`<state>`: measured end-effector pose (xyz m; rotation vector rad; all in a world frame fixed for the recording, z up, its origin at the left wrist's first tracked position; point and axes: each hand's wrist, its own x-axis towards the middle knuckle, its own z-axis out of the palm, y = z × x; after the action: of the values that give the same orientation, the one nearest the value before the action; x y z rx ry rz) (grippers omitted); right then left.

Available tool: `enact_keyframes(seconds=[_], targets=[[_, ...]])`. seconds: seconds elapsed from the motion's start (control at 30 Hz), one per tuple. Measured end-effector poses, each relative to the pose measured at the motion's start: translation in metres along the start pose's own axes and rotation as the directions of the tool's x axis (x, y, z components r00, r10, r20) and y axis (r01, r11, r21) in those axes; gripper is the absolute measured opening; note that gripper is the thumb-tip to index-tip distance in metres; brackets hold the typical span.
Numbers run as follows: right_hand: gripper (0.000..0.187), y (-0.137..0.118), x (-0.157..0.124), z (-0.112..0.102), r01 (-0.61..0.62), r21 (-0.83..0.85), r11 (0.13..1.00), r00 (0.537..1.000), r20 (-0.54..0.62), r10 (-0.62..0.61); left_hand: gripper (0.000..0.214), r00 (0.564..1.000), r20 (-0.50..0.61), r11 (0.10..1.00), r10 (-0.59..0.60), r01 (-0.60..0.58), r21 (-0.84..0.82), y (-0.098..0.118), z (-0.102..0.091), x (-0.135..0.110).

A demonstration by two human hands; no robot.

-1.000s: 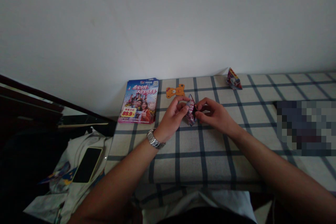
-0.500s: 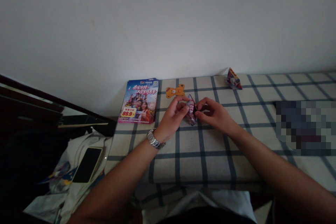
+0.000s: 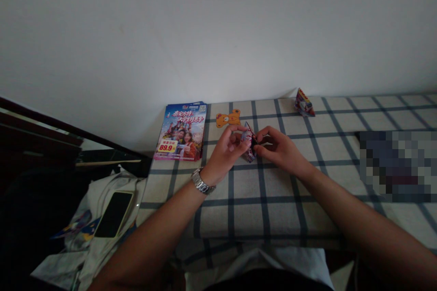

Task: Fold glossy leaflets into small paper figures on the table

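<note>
A small folded piece of printed paper (image 3: 249, 144) is held just above the checked tablecloth (image 3: 259, 191), pinched from both sides. My left hand (image 3: 223, 152), a metal watch on its wrist, grips the paper's left edge with thumb and fingers closed. My right hand (image 3: 278, 150) pinches the right edge with its fingertips. Much of the paper is hidden between the fingers.
A stack of colourful flyers (image 3: 180, 131) lies at the table's far left corner, an orange bear-shaped cutout (image 3: 228, 118) beside it. Another folded paper shape (image 3: 303, 102) stands near the wall. A blurred patch (image 3: 398, 163) covers the right. A phone (image 3: 114, 213) lies on cloth left of the table.
Both hands have stayed in place; the fingers have shifted slightly on the folded paper, which sits a little lower and more covered by the left fingers.
</note>
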<state>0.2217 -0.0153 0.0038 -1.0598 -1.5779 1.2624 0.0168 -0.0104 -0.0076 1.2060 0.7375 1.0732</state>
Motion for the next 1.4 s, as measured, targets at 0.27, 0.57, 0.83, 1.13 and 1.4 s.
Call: enact_keyframes(seconds=[0.27,0.57,0.83,1.13,1.4], targets=[[0.020,0.0026,0.0002,0.0037,0.057,-0.036,0.998,0.998,-0.018,-0.057,0.055,0.997,-0.005,0.986,0.076,-0.074,0.147,0.0021,0.0057,-0.0030],[0.022,0.0034,0.0003,0.0035,0.060,-0.024,0.998,0.998,-0.006,-0.060,0.056,0.990,-0.037,0.960,0.134,-0.120,0.254,-0.0005,0.0046,-0.0035],[0.022,0.0051,-0.0008,0.0036,0.081,-0.020,0.997,0.997,-0.010,-0.081,0.054,0.984,-0.033,0.946,0.174,-0.158,0.284,0.0001,0.0052,-0.0034],[0.023,0.0024,-0.0020,0.0042,0.079,-0.025,0.997,0.997,-0.012,-0.079,0.054,0.984,-0.044,0.929,0.174,-0.149,0.338,0.0037,0.0083,-0.0049],[0.026,0.0006,-0.0018,0.0066,0.112,-0.007,0.994,0.991,-0.074,-0.112,0.023,0.953,-0.110,0.835,0.282,-0.187,0.518,0.0048,0.0087,-0.0062]])
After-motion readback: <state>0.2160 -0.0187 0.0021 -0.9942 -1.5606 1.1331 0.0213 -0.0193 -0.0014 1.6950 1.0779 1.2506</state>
